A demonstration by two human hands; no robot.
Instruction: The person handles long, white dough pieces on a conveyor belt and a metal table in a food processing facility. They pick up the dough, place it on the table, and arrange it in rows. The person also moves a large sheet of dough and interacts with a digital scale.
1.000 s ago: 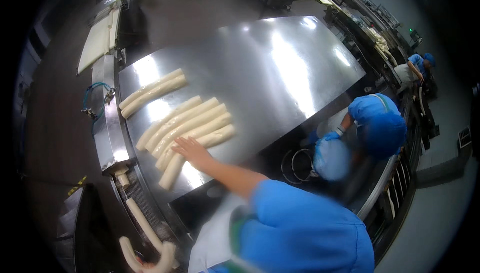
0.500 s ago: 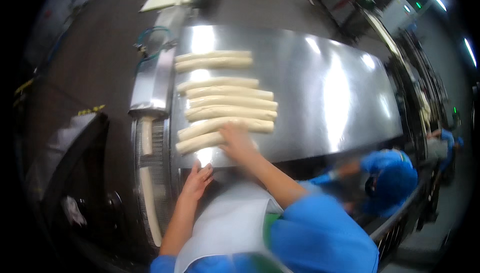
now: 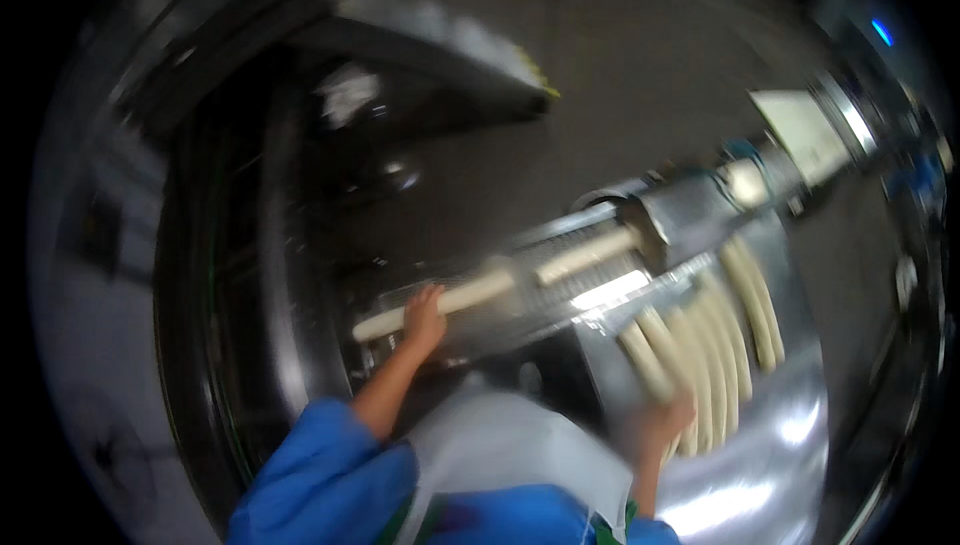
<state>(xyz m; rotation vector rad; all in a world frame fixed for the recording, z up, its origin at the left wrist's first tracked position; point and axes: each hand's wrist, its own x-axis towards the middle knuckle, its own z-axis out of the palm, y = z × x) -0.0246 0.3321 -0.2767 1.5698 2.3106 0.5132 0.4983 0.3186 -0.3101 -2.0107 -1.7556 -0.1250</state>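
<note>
Dough rolls (image 3: 722, 355) lined the worktop (image 3: 790, 400); two remained on the conveyor (image 3: 495, 328), left hand (image 3: 425, 317) gripping one, right hand's (image 3: 667, 421) hold unclear.

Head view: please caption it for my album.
Left hand on a pale roll on a conveyor, right hand at rolls on a metal table.

Dim, grayish indoor light, with white glare streaking the steel table (image 3: 775, 460) and a small blue light (image 3: 882, 32) glowing at upper right. Motion blur smears the pale rolls (image 3: 715, 365) and the right hand (image 3: 668, 417). Fisheye distortion bends edges near the black rim; shadow hides detail at left.
</note>
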